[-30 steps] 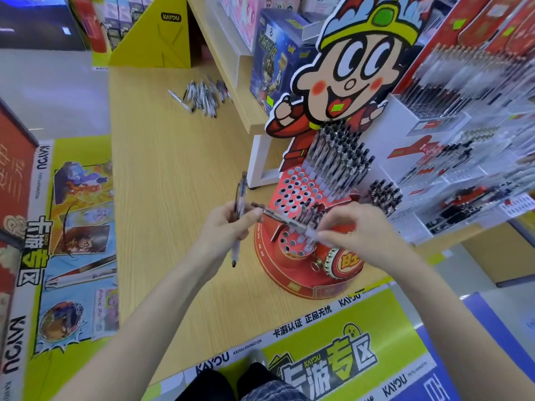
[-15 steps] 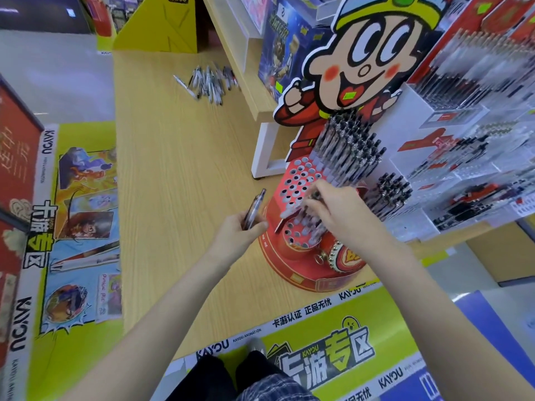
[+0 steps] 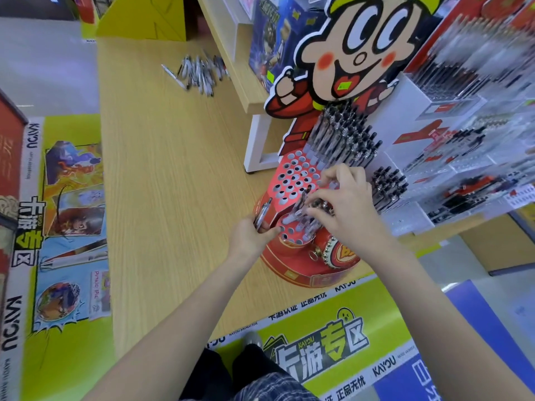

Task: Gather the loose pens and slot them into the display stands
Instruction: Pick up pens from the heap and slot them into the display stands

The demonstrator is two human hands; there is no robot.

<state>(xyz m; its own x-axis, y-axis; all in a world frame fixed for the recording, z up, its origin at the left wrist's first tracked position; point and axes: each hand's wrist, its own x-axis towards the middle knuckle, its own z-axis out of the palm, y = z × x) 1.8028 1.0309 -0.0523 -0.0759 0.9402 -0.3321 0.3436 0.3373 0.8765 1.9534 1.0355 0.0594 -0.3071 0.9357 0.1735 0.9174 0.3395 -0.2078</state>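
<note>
A red display stand [image 3: 292, 180] with rows of round holes sits on the wooden table [image 3: 173, 175]; its upper rows hold several black-capped pens [image 3: 344, 140]. My left hand [image 3: 250, 237] grips a clear pen [image 3: 263, 214] at the stand's left edge. Over the lower tier of the stand, my right hand [image 3: 344, 204] pinches a pen [image 3: 299, 205] that stands in the holes there. A pile of loose pens [image 3: 197, 72] lies far back on the table.
A cartoon character cutout [image 3: 356, 53] rises behind the stand. White tiered racks of pens [image 3: 463, 157] fill the right side. A wooden shelf [image 3: 231, 68] with boxes runs along the back. Yellow and green printed panels [image 3: 312, 342] edge the table.
My right hand has come down from the upper holes to the lower tier with its pen. My left hand moved right, up to the stand's left edge. The camera has drawn closer.
</note>
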